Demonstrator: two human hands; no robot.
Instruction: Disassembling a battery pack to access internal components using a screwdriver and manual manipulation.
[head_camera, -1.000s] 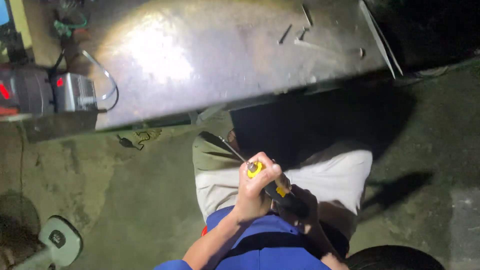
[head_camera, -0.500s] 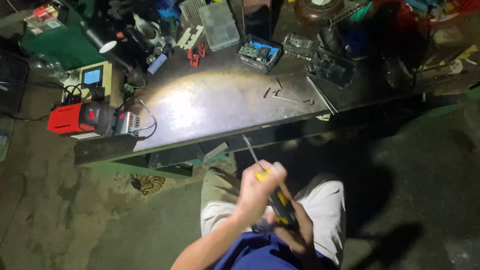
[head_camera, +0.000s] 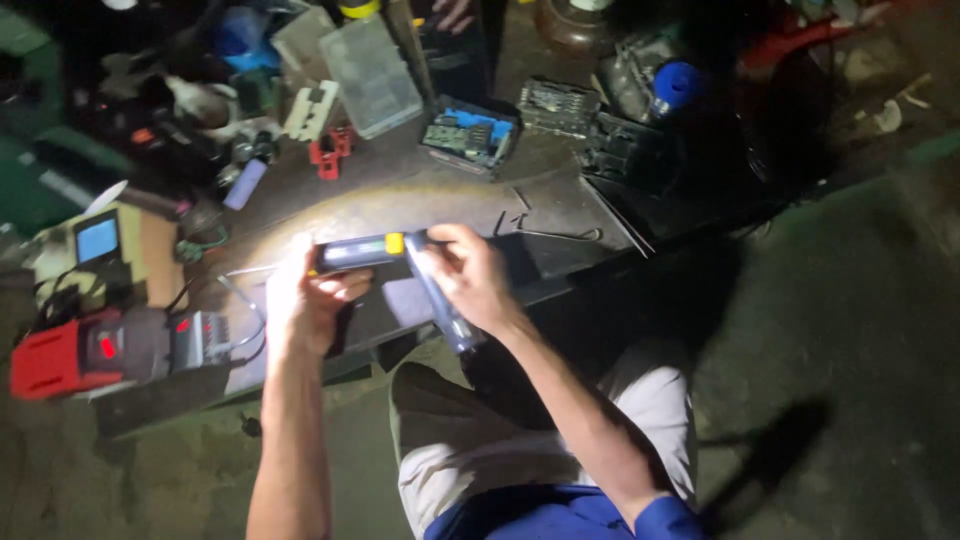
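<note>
Now, above the workbench (head_camera: 560, 200), the left hand (head_camera: 305, 295) curls around one end of a dark, yellow-banded tool (head_camera: 360, 252) lying crosswise. The right hand (head_camera: 470, 275) grips its other end, from which a shaft (head_camera: 440, 305) angles down toward the person.

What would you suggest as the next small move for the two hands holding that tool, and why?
Probably lower it onto the metal bench: the left hand and right hand both grip the dark tool in mid-air above its lit bare patch.
</note>
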